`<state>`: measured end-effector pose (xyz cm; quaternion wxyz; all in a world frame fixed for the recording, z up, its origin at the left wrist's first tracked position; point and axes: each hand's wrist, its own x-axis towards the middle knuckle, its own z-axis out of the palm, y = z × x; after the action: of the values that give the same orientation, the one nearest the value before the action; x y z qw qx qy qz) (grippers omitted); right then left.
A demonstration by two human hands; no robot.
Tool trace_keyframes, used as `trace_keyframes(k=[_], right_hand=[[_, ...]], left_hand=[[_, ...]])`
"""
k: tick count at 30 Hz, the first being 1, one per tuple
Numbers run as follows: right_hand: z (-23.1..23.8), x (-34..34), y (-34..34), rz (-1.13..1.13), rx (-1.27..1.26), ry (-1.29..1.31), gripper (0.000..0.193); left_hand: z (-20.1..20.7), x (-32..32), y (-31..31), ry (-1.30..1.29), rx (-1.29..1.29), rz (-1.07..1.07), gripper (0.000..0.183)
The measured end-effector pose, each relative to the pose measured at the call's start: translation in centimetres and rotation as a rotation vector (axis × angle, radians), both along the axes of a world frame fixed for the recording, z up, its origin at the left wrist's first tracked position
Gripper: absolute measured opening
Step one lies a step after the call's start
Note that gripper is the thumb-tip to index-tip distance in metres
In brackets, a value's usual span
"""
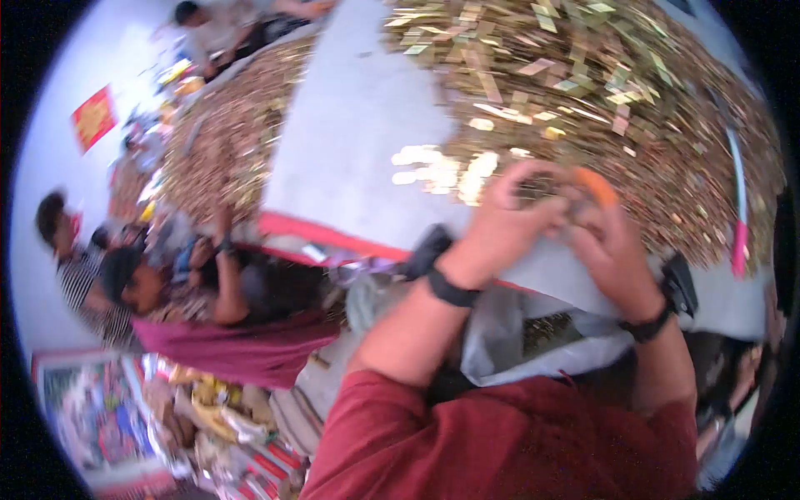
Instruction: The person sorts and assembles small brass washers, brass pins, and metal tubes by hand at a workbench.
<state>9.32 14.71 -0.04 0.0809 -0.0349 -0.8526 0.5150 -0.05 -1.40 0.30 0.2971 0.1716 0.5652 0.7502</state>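
Observation:
Both my hands meet over the near edge of the white table (358, 108), blurred by motion. My left hand (512, 208) is curled round a small clump of brownish pieces (537, 187). Close against it, my right hand (604, 242) has its fingers bent together. A curved orange thing (597, 185) shows at the top of the right hand; whether it is held or worn on a finger I cannot tell. Just beyond the hands spreads a large heap of small flat brown and greenish pieces (583, 100), with shiny ones scattered toward the left.
An open pale plastic bag (500, 333) hangs below the table edge, with brown pieces inside. On the right lies a stick with a pink end (740, 250). Another heap (225, 125) covers the table's left part. A person in a dark cap (137, 283) sits at left; others are behind.

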Motion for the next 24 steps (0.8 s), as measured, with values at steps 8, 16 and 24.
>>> trace_keyframes(k=[8, 16, 24], right_hand=[[0.8, -0.1, -2.5, -0.027, -0.438, -0.081, 0.074], [0.2, -0.6, -1.7, -0.083, -0.223, 0.082, 0.052], [0.8, -0.4, 0.1, -0.076, 0.601, 0.011, 0.027]], left_hand=[[-0.3, 0.4, -0.8, -0.275, 0.133, -0.076, 0.030], [0.0, 0.3, -1.2, -0.301, 0.116, -0.088, 0.022], [-1.4, 0.3, -0.5, 0.081, -0.057, -0.023, 0.018]])
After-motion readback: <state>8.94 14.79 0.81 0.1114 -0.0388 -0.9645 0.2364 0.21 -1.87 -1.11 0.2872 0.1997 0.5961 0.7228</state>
